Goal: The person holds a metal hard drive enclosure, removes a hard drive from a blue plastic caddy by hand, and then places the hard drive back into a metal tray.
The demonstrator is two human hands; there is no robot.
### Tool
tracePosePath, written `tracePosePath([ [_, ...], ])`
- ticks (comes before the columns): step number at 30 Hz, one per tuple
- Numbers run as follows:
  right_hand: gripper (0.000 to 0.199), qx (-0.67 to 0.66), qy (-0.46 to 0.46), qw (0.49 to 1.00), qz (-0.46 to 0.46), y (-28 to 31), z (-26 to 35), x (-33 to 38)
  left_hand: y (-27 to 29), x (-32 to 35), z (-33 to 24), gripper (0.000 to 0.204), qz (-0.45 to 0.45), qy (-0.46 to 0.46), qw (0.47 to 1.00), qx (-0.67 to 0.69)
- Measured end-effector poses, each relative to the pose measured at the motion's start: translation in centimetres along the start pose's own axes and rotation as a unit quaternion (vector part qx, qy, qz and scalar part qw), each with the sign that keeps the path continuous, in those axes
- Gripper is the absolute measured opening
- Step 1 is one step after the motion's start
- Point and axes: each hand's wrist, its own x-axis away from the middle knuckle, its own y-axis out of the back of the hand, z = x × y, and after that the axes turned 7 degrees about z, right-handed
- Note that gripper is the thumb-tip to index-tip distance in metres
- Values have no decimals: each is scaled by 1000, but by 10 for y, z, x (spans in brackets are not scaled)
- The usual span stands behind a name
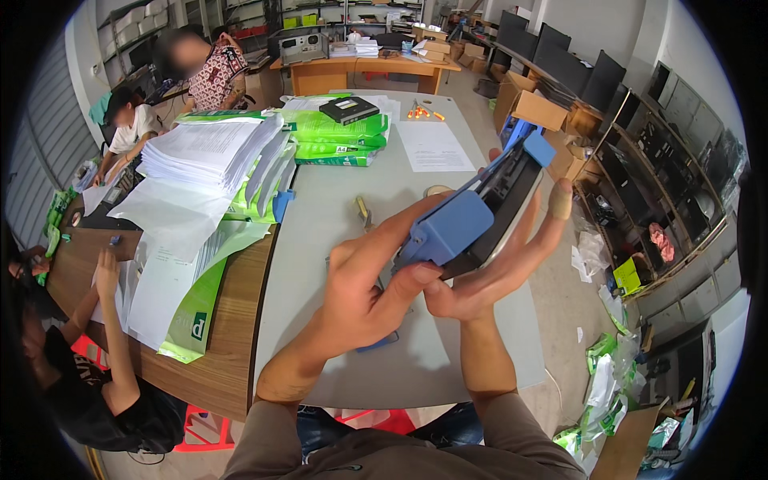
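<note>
Both my hands hold a large blue and black stapler (456, 228) above the grey table, tilted with its far end up to the right. My left hand (356, 280) grips its near end, the thumb pressed beside the blue housing. Underneath and along the right side, my right hand (500, 276) supports it, fingers stretched up past its edge. On the table behind my left hand lies a yellow-handled tool (362, 212). A round pale thing (438, 190) is partly hidden behind the stapler. Below my hands a small blue object (378, 342) shows only in part.
Tall paper stacks (200, 152) in green wrappers fill the left side. A black flat box (349, 110) rests on green paper packs (336, 136). A printed sheet (436, 147) and orange-yellow small pieces (424, 112) lie farther back. Other people sit to the left; shelving (656, 176) stands right.
</note>
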Motion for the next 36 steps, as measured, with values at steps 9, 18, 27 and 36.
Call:
tracePosePath([
  [9,131,-79,20,993,86,6,0,0,2,0,-1,45,-9,0,1000,-20],
  [18,84,-326,-328,885,-61,3,23,-9,8,-10,8,65,19,53,979,198],
  [27,43,-505,-507,685,-139,17,-5,-15,11,-14,29,41,129,32,991,-24],
  [36,50,-547,-526,642,-114,20,-11,-13,4,-15,23,56,147,35,985,-83],
])
